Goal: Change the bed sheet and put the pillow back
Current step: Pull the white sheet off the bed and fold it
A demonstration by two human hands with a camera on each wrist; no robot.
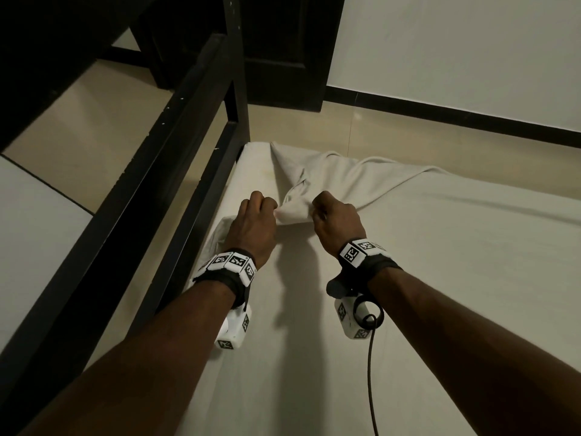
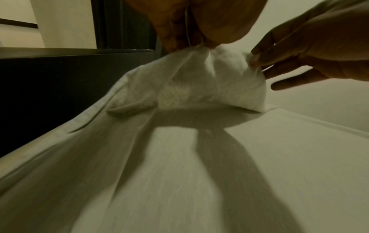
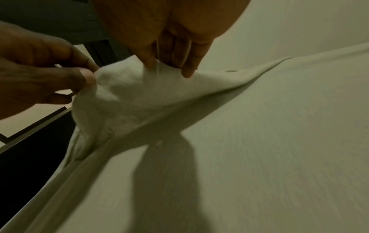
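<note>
The head view looks down the bed; both wrist views, close below the fingers [image 2: 257,53], share the lifted sheet [image 3: 127,94].

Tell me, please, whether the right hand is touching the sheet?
Touching. The right wrist view shows the right hand pinching a raised fold of the sheet with its fingertips; the head view agrees.

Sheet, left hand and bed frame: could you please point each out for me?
sheet [image 1: 317,184], head view, bunched fabric beyond the hands.
left hand [image 1: 256,220], head view, back of the hand gripping the sheet.
bed frame [image 1: 176,143], head view, black side rail.
</note>
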